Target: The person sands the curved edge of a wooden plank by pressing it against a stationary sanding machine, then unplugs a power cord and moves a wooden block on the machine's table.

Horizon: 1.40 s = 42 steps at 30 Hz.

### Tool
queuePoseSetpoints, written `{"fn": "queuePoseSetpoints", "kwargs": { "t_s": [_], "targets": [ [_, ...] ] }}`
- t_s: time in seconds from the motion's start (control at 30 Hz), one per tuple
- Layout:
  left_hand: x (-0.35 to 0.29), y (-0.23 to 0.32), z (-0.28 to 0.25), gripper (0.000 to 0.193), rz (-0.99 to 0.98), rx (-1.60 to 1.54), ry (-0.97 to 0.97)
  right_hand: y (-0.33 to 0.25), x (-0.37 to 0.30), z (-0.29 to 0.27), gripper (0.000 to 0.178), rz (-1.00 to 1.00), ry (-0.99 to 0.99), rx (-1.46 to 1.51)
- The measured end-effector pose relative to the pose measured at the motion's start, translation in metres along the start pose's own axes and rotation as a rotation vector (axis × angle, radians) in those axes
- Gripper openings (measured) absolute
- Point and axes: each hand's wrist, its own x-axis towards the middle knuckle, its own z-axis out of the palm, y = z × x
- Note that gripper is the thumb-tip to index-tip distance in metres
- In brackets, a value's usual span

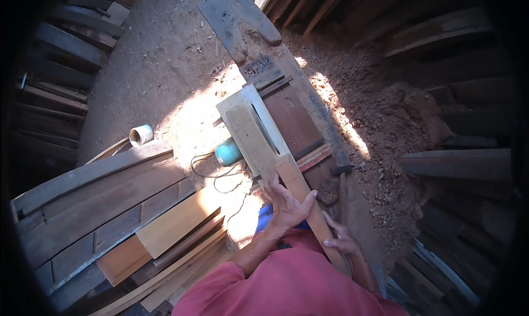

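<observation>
A long, narrow wooden board (297,185) runs from a pale wooden stand toward my body. My left hand (286,204) lies along the board's left side, fingers stretched forward and thumb across the top. Nearer my body, my right hand (344,241) grips the board from the right, with the thumb on its edge. The board's far end meets the pale stand (248,134), which has a long dark slot along its top. A teal rounded machine part (228,152) with a dark cord shows at the stand's left side.
Beneath the stand is a long, worn wooden bench (295,117). A hammer (342,178) lies on it to the right. Stacked planks (173,222) fill the lower left, near a white cup-like container (141,135). Wood shavings (386,134) cover the ground at right.
</observation>
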Motion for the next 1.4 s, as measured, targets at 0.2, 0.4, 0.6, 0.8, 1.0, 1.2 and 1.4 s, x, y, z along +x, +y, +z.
{"fn": "queuePoseSetpoints", "kwargs": {
  "t_s": [0.2,0.4,0.6,0.8,1.0,1.2,1.4],
  "targets": [
    [0.017,0.004,-0.002,0.111,0.029,0.016,0.002,-0.003,0.017,-0.010,0.120,0.063,-0.074,-0.007],
    [0.023,0.004,-0.002,0.115,0.020,-0.074,-0.005,-0.012,0.021,-0.012,0.123,0.167,-0.105,0.094],
    [0.029,0.001,-0.005,0.112,0.034,-0.113,0.001,-0.001,0.027,-0.016,0.125,0.195,-0.123,0.169],
    [0.027,-0.004,-0.004,0.111,0.035,-0.153,0.003,-0.002,0.027,-0.017,0.128,0.254,-0.124,0.190],
    [0.026,-0.008,-0.002,0.108,0.057,-0.196,0.055,-0.007,0.031,-0.015,0.129,0.272,-0.131,0.203],
    [0.028,-0.005,-0.003,0.107,0.036,-0.149,0.048,-0.005,0.033,-0.018,0.130,0.253,-0.132,0.172],
    [0.020,-0.025,-0.026,0.089,0.090,-0.118,-0.021,-0.003,0.017,-0.024,0.131,0.132,-0.016,0.076]
  ]
}}
